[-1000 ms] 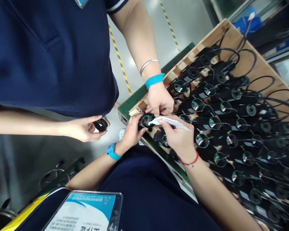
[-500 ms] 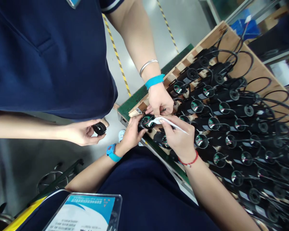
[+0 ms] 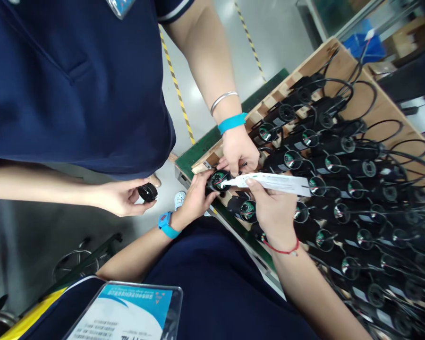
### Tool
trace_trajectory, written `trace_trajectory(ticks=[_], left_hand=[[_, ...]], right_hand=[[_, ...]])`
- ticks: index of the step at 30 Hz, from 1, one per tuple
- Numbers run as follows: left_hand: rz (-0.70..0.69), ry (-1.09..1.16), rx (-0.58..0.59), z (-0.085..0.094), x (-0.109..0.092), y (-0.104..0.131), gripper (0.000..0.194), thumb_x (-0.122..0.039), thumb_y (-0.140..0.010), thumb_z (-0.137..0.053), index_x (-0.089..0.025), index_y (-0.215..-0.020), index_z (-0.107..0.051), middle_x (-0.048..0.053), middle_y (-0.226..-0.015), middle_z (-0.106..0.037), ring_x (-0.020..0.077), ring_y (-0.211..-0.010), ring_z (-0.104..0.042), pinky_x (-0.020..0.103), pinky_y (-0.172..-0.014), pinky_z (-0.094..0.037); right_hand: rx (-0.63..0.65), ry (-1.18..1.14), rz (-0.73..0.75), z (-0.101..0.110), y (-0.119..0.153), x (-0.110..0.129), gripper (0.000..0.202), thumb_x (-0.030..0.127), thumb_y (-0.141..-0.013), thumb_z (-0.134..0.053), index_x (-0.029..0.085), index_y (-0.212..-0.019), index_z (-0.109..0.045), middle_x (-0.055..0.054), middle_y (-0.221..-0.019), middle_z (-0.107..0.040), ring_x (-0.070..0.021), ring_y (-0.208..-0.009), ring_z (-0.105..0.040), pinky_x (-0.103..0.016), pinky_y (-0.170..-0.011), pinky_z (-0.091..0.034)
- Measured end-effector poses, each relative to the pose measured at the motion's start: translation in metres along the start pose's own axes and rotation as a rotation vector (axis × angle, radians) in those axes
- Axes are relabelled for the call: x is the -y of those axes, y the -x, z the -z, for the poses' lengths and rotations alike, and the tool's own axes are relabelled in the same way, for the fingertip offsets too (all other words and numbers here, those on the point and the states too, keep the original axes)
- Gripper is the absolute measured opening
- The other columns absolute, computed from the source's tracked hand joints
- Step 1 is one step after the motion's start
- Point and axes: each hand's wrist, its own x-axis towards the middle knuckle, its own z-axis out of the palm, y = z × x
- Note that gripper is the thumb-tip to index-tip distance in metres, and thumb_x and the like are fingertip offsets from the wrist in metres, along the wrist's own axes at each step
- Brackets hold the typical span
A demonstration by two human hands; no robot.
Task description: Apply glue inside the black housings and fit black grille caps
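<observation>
My left hand wraps around the near end of a black cylindrical housing, whose open mouth shows a green circuit board and thin wires. Between the thumb and fingers of my right hand is a long, flat white sachet with small print. Its narrow left tip reaches into the mouth of the housing. Just above, a co-worker's hand is curled close to the same housing; whether it touches is hard to see. At left, the co-worker's other hand pinches a round black cap.
Rows of similar black housings with looped black cables fill a wooden crate on the right. The crate stands on a green-edged platform. Farther back are a blue bin and yellow-black floor tape.
The white sachet has turned from edge-on to nearly flat, its printed face now showing and its tip still at the housing. My left hand keeps its hold; the co-worker's hands have barely moved.
</observation>
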Motion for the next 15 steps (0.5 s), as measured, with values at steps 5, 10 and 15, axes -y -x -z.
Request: trace_trajectory(ticks=[5, 10, 15], left_hand=[[-0.005, 0.0, -0.015, -0.002, 0.002, 0.0, 0.059, -0.025, -0.083, -0.064, -0.017, -0.134, -0.036, 0.015, -0.128, -0.051, 0.0279, -0.119, -0.048, 0.047, -0.101, -0.043], [0.004, -0.001, -0.014, -0.002, 0.002, 0.0, 0.058, -0.024, -0.082, -0.064, -0.017, -0.133, -0.037, 0.015, -0.127, -0.051, 0.0276, -0.119, -0.048, 0.046, -0.101, -0.043], [-0.008, -0.006, -0.022, -0.002, 0.003, 0.001, 0.057, -0.026, -0.083, -0.063, -0.017, -0.133, -0.036, 0.015, -0.128, -0.051, 0.0277, -0.119, -0.047, 0.047, -0.102, -0.042]], right_hand=[[0.063, 0.021, 0.092, -0.011, 0.007, 0.006, 0.011, 0.02, -0.085, -0.062, 0.023, -0.091, -0.071, -0.001, -0.088, -0.075, -0.0187, -0.084, -0.07, -0.033, -0.078, -0.056], [0.139, 0.074, 0.168, -0.018, 0.008, 0.013, 0.015, 0.017, -0.086, -0.059, 0.023, -0.095, -0.07, -0.001, -0.09, -0.075, -0.0159, -0.082, -0.07, -0.028, -0.078, -0.055], [0.198, 0.114, 0.266, -0.018, 0.005, 0.008, 0.022, 0.015, -0.085, -0.058, 0.025, -0.102, -0.069, -0.004, -0.099, -0.074, -0.0192, -0.089, -0.07, -0.032, -0.081, -0.055]])
